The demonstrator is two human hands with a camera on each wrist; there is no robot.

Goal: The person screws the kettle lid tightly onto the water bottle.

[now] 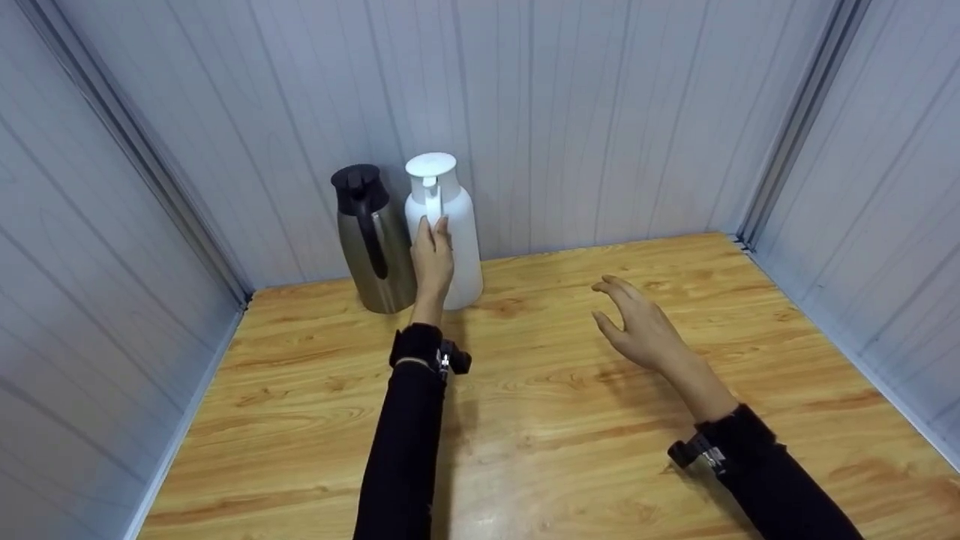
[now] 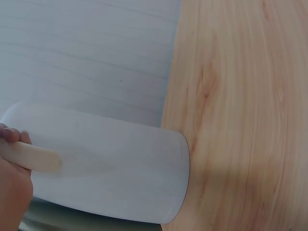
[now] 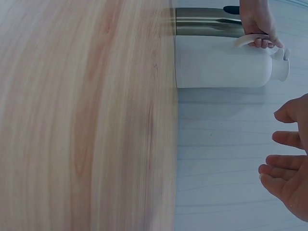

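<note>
A white thermos jug point(image 1: 450, 225) stands at the back of the wooden table point(image 1: 540, 420), against the wall. My left hand point(image 1: 433, 255) grips its white handle; the fingers curl round the handle point(image 2: 33, 159) in the left wrist view, and the same grip shows on the jug point(image 3: 221, 62) in the right wrist view. Touching its left side stands a steel thermos jug point(image 1: 371, 240) with a black lid and handle. My right hand point(image 1: 637, 319) hovers open above the table, right of the jugs, holding nothing; its spread fingers point(image 3: 288, 163) show at the right wrist view's edge.
Pale panel walls point(image 1: 600, 112) close the table in at the back and both sides. The jugs stand near the back left corner. Bare wood lies in front of the jugs and under my right hand.
</note>
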